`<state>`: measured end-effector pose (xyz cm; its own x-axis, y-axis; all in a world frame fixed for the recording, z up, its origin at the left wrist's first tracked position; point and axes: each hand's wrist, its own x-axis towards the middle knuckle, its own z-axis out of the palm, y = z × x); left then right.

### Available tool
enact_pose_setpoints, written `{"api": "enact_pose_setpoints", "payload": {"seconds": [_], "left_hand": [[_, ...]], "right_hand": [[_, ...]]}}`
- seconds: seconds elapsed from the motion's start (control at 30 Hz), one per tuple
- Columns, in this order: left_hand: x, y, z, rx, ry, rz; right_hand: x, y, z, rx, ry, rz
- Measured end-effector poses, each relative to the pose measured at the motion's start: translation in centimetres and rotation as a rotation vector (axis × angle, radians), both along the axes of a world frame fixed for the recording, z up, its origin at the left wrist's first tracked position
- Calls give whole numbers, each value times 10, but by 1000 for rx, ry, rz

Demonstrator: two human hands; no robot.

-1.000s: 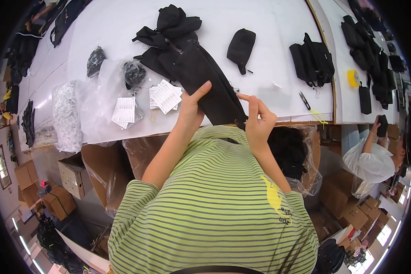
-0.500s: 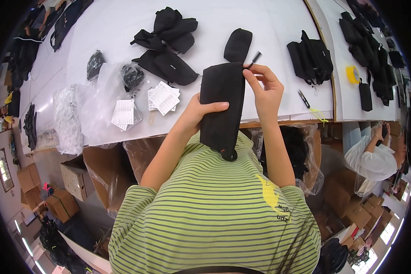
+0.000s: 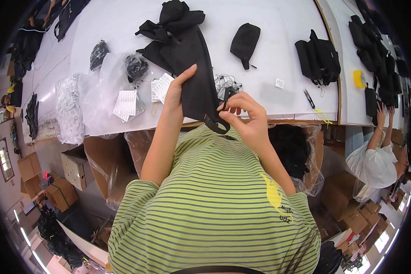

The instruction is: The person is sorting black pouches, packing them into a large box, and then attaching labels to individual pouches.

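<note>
A long black fabric pouch (image 3: 197,75) is held up in front of my chest, slanting over the table's front edge. My left hand (image 3: 175,91) grips its left side, thumb laid across the face and fingers behind it. At the near right corner, my right hand (image 3: 247,116) pinches a small dark zip pull (image 3: 227,93) between thumb and forefinger. A black loop (image 3: 221,129) hangs from the pouch's near end, just under those fingertips. The pouch partly covers a heap of black pouches (image 3: 180,16) behind it.
Another black pouch (image 3: 245,41) lies beyond my right hand, near tangled black cords (image 3: 227,83). White printed cards (image 3: 125,104) and clear plastic bags (image 3: 106,86) are at left. Snips (image 3: 309,98), stacked pouches (image 3: 318,59) and yellow tape (image 3: 359,78) lie rightward; a co-worker (image 3: 372,160) reaches in.
My right hand has come from the pouch's far corner to its near corner with the zip pull. The pouch has shifted left and tilted. The co-worker's hands now reach onto the table.
</note>
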<state>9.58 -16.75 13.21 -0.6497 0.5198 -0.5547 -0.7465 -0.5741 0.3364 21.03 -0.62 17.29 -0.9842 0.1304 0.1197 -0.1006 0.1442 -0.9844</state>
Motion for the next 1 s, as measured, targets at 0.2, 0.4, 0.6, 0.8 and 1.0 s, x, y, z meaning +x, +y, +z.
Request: {"api": "enact_pose_setpoints", "payload": {"seconds": [0.2,0.4,0.6,0.8,1.0], "left_hand": [[4,2,-19,-94,32,15],[-9,-16,-56,-564,532,-50],[-16,-112,-155,-1957,1050,-379],[-6,-120,-170,-2054,1171,-349],[-9,-107,-142,-2105,1158,-297]], "right_hand": [[-4,6,-22,-98,-35,106],[-42,36,-92,-519,-247,-119],[-97,123,-165,-407,-375,-376],[-54,119,-200,571,-351,-399],[-39,56,-209,688,-225,-146]]}}
